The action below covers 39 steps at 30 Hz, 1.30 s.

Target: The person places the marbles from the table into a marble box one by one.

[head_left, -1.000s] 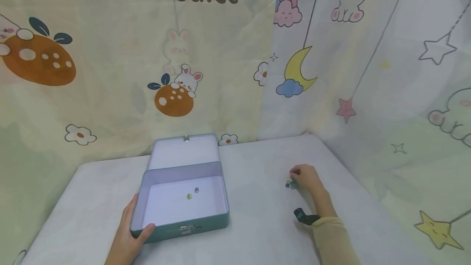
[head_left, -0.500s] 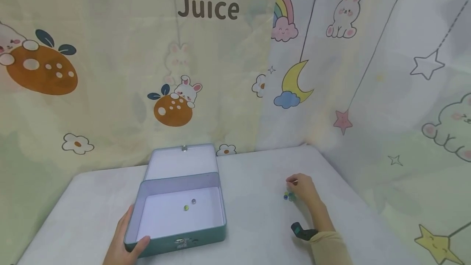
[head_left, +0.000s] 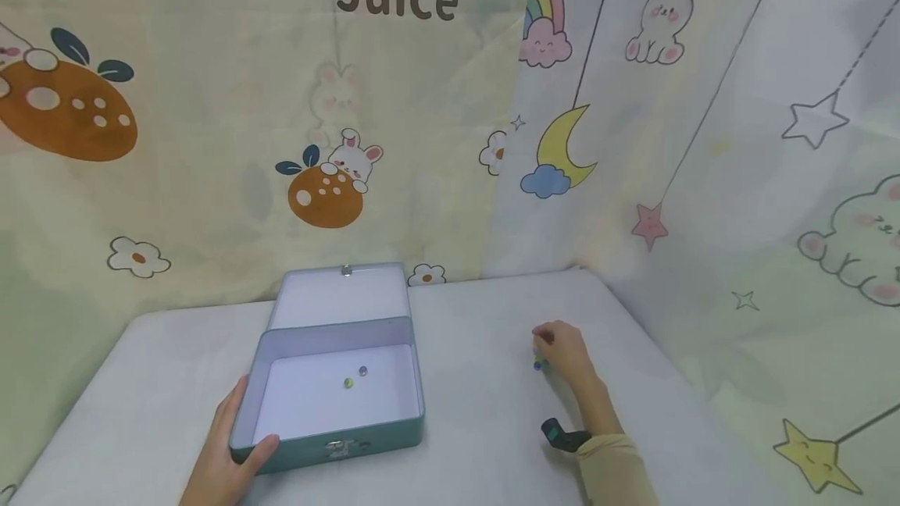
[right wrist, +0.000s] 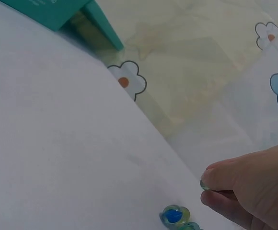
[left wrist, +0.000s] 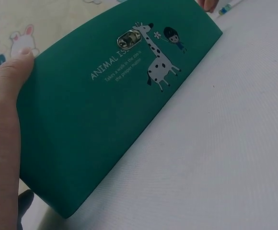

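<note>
My left hand grips the front left corner of an open green tin box, thumb over the front rim. Two marbles lie on its white floor, one yellow-green and one clear. The left wrist view shows the box's printed front with a metal clasp. Off to the right, my right hand pinches a small glassy marble between thumb and finger, mostly hidden. Just below that hand, a few marbles, one with a blue centre, sit close together on the table.
The box's lid leans back behind it, near the printed cloth wall. A white cloth covers the table. A dark wrist camera sticks out from the right wrist.
The head view shifts slightly. My right hand has risen a little and moved slightly left over the loose marbles. My left hand keeps its grip on the tin box.
</note>
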Motion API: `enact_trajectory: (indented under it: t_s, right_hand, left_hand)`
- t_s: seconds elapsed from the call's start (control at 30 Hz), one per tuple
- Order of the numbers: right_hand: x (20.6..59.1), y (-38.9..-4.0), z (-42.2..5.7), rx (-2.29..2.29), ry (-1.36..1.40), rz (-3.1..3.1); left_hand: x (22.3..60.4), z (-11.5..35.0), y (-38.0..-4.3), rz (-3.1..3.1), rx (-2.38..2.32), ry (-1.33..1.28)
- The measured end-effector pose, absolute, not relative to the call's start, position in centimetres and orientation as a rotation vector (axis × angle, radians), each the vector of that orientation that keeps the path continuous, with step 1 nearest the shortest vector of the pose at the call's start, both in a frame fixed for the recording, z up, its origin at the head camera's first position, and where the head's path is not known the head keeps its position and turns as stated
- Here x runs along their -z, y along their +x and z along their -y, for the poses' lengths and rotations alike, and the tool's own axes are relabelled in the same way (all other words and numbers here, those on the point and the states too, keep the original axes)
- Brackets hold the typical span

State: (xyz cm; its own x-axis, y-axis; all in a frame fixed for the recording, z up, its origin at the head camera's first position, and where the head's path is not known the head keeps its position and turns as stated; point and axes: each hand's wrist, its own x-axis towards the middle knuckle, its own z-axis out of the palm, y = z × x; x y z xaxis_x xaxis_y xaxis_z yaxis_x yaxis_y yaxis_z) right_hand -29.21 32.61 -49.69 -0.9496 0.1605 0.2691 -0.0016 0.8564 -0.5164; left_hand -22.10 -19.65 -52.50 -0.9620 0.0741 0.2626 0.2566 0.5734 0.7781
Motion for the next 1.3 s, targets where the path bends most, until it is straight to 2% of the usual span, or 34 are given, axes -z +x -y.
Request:
enact_trajectory:
  t_s: [0.4,0.77,1.3]
  right_hand:
    - [48.6,-30.2,-29.9,-0.803,0.065,2.701]
    - [44.9,-31.2,-24.6,-0.809,0.348,2.841]
    - [39.4,-32.2,-15.7,-0.555,1.044,2.864]
  left_hand:
    - [52.6,19.4,-22.2,2.616,1.333,-0.262]
    - [52.6,19.3,-22.1,2.664,1.354,-0.203]
    - [52.3,19.2,-22.2,2.71,1.349,-0.162]
